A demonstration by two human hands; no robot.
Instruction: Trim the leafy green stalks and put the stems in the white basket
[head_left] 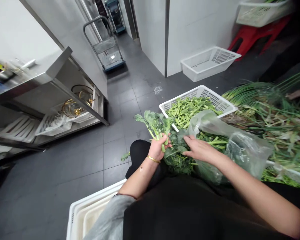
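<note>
My left hand (160, 146) is closed round the stems of a leafy green bunch (152, 121), whose leaves fan out above the fist. To its right, my right hand (196, 148) has its fingers apart at the dark leaves (178, 156) heaped in front of me; nothing shows in its grasp. A clear plastic bag (247, 150) lies under and beside the right forearm, with more green stalks at its mouth. Just beyond both hands sits a white slotted basket (223, 105) holding cut green stems (187, 110).
Long green onions (272, 116) are piled at the right. An empty white basket (197, 68) stands by the wall near a red stool (255, 36). White trays (77, 213) sit at lower left. A steel table (55, 80) and a trolley (110, 56) stand farther off.
</note>
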